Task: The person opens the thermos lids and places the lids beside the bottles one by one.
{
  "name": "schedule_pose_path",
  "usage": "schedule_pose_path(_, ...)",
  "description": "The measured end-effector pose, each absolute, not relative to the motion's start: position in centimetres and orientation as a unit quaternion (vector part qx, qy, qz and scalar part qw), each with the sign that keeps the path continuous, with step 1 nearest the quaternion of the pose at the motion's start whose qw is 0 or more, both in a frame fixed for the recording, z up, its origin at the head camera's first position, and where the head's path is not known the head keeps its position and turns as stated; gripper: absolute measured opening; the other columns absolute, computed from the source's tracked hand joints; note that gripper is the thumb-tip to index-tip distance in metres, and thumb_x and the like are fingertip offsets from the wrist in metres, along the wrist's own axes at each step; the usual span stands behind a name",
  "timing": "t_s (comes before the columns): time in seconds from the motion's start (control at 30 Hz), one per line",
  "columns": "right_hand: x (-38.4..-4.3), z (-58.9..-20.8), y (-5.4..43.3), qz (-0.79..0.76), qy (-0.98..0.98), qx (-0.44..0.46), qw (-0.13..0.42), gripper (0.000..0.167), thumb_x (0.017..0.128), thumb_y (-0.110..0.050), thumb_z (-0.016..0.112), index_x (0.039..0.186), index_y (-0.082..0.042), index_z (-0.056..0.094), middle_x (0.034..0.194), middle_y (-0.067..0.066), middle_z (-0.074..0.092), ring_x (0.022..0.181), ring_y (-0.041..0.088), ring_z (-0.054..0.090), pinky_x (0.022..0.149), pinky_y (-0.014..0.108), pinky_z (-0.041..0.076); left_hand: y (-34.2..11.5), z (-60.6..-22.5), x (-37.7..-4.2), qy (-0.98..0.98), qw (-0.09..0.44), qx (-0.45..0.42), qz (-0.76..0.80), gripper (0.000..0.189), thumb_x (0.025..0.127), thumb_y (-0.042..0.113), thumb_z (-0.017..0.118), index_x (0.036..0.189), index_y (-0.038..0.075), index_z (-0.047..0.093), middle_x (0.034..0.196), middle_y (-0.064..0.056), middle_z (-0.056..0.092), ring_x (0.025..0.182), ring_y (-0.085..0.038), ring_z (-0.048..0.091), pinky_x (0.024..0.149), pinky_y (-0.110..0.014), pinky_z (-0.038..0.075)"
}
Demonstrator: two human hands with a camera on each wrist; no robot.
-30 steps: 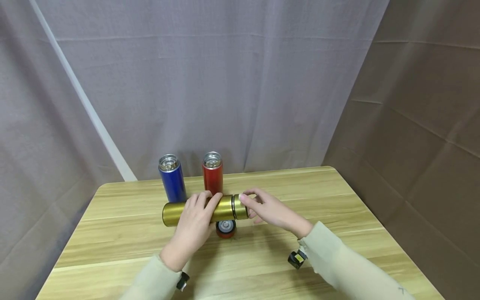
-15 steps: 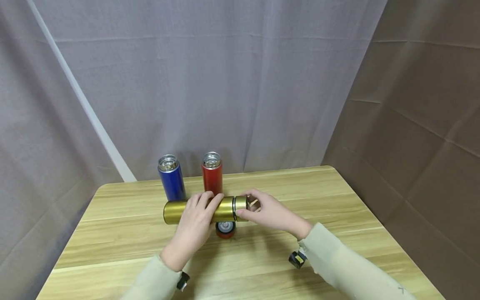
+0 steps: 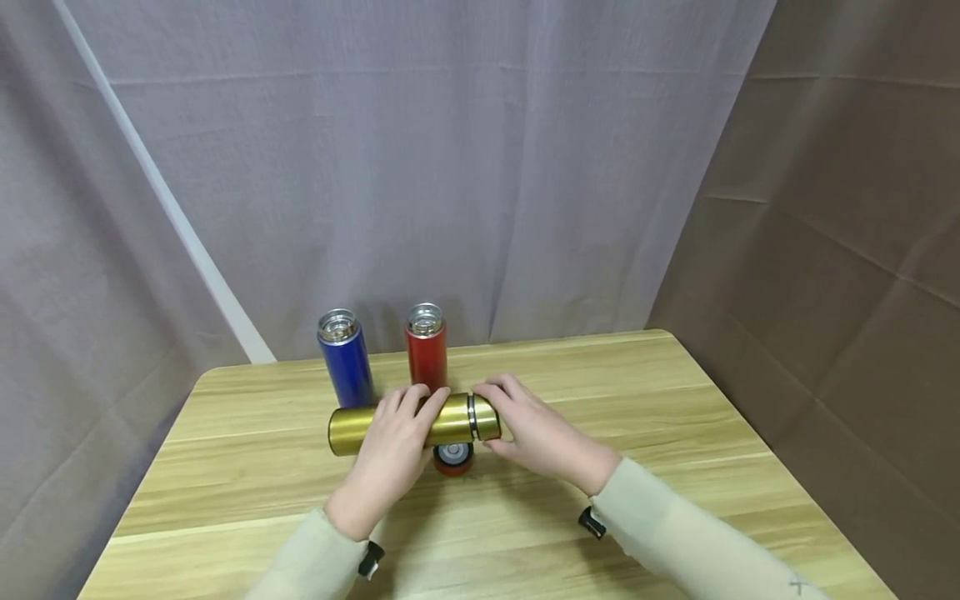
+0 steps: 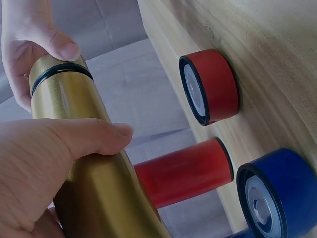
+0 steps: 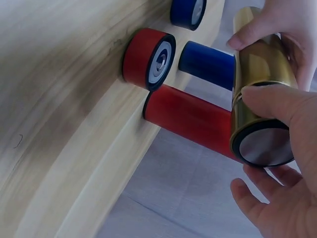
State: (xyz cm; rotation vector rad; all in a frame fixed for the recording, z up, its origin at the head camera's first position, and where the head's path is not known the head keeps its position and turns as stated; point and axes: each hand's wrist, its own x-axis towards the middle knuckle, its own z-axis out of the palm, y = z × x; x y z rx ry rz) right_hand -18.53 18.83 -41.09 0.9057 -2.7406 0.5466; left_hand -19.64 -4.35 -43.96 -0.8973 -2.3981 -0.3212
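Observation:
A gold thermos bottle [image 3: 452, 419] is held sideways above the table, its dark-ringed cap [image 3: 486, 418] pointing right. Around its body my left hand [image 3: 393, 442] grips, thumb across the near side in the left wrist view. My right hand [image 3: 540, 433] is at the cap end; in the right wrist view its thumb presses the cap's side while fingertips sit at the lower edge and others spread below. A red flask [image 3: 427, 362] and a blue flask [image 3: 348, 367] stand uncapped behind, their silver mouths showing. Just below the gold bottle lies a red cap [image 3: 453, 458], inner side up.
A blue cap [image 4: 292, 193] rests on the table, hidden from the head view behind the left hand. The wood-grain table [image 3: 637, 400] ends at a grey curtain [image 3: 465, 183] at the back, with a brown cloth wall [image 3: 847, 250] on the right.
My right hand has shifted its hold on the cap, its fingers rotating around it and closing over the end. The left hand keeps the gold bottle nearly still.

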Motion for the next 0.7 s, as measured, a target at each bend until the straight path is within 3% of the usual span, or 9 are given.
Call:
schedule_pose_path(0.27,-18.6,-41.0,19.1,0.176,-0.929,0.291,0.148,0.072,0.075,-0.01,0.081,0.137,-0.012,0.044,0.131,0.005,0.044,0.109,0.019,0.054,0.094,0.031,0.047,-4.5,-43.8,-19.9,-0.899,0.271,-0.315,-0.14,0.087,0.059,0.013,0.09,0.137,0.009,0.051,0.115,-0.013,0.054,0.096,-0.032,0.052,0.087,-0.046,0.045)
schedule_pose_path(0.7,-19.3,-42.4,21.2,0.331,-0.923,0.176,0.083,0.073,0.073,-0.018,0.083,0.133,-0.006,0.043,0.12,0.004,0.048,0.093,0.016,0.056,0.079,0.03,0.054,-4.1,-42.9,-20.8,-0.899,0.235,-0.268,-0.254,0.089,0.062,0.014,0.089,0.14,0.013,0.047,0.12,-0.011,0.051,0.104,-0.032,0.051,0.088,-0.048,0.045)
